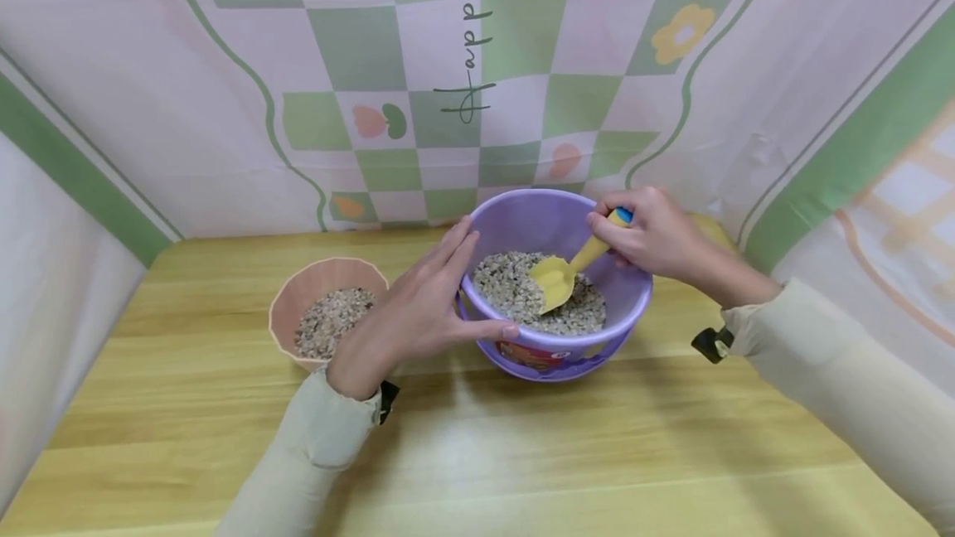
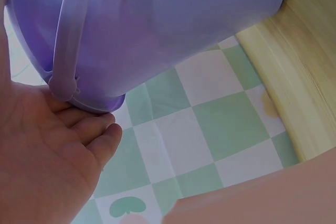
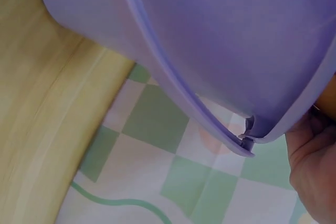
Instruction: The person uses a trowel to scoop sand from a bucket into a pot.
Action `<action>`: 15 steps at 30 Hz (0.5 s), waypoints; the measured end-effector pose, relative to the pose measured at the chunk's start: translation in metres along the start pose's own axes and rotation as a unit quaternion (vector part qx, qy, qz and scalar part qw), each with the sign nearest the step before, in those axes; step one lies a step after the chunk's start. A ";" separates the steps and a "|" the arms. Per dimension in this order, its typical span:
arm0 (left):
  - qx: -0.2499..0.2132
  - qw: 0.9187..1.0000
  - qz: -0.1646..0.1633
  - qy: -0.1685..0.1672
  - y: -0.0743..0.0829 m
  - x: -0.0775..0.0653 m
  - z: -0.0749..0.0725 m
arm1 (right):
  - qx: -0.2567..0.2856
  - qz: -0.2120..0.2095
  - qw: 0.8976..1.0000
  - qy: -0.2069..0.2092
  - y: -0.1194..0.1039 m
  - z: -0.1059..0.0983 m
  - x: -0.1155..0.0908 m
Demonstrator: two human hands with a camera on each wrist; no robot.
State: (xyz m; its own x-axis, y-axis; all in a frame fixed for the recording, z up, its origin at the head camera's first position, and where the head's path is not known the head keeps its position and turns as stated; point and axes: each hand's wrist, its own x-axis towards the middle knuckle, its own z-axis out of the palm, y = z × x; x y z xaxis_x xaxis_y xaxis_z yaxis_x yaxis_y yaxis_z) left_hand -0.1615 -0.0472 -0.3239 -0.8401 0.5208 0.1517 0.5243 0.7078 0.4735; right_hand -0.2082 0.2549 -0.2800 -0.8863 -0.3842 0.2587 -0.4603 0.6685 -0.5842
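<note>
A purple toy bucket (image 1: 537, 222) stands on the table, partly filled with coarse grey-beige gravel (image 1: 507, 272). My right hand (image 1: 656, 234) grips the handle of a yellow toy shovel (image 1: 553, 280) at its blue-tipped end. The shovel leans down into the bucket, its blade among the gravel. At the bucket's left side, my left hand (image 1: 418, 297) rests against the rim with fingers extended and thumb along the front. From the left wrist, the fingers (image 2: 105, 142) show just under the rim, beside the bucket's handle (image 2: 73, 30). The blade is out of sight in both wrist views.
Left of the bucket, a pink faceted bowl (image 1: 287, 313) holds more gravel (image 1: 336, 317), partly behind my left hand and wrist. The wooden table (image 1: 507, 454) ends at a checkered green-and-white cloth (image 1: 440, 48) hanging behind. Side cloths flank the table.
</note>
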 end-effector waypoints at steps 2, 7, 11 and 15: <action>0.000 1.000 0.002 0.001 0.000 0.000 0.000 | 0.007 0.005 1.000 0.003 0.001 0.001 -0.001; 0.000 1.000 0.002 0.004 0.000 -0.001 0.001 | 0.022 0.016 1.000 0.005 0.002 0.001 -0.002; -0.003 1.000 0.001 0.005 0.000 -0.001 0.001 | 0.026 0.018 0.999 0.004 0.002 0.002 -0.002; -0.001 1.000 0.001 0.005 0.000 -0.001 0.001 | 0.040 0.020 0.999 0.008 0.003 0.002 -0.003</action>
State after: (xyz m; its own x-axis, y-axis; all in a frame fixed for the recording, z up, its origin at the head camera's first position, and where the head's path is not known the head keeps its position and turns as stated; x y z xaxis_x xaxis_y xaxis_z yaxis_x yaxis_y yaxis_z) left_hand -0.1605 -0.0471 -0.3254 -0.8402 0.5179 0.1609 0.5259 0.7056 0.4749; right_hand -0.2070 0.2569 -0.2844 -0.9051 -0.3475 0.2451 -0.4190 0.6304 -0.6535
